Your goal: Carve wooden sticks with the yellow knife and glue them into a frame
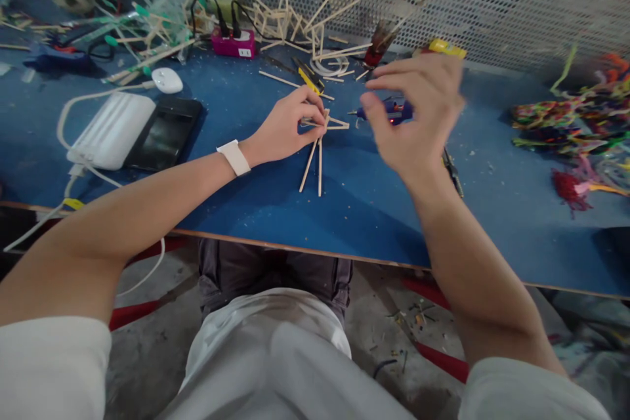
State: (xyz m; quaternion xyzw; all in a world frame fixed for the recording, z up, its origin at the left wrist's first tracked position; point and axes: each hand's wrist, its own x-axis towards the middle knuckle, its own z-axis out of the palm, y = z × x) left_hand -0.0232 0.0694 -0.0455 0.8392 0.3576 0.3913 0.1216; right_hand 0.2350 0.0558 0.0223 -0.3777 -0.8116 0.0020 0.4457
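Note:
My left hand pinches a small frame of thin wooden sticks near its top joint. Two of the sticks spread downward toward me over the blue table, and another pair juts out to the right. My fingertips cover part of the joint. My right hand is raised at the right, slightly blurred, its thumb and fingers apart with nothing visible between them. Partly behind it lies a blue glue gun with a small red light, its nozzle pointing left toward the stick frame.
Behind my left hand lies a yellow cutter. A purple power adapter and a heap of stick structures stand along the perforated metal panel. At left are a black phone and a white power bank; at right, colourful yarn.

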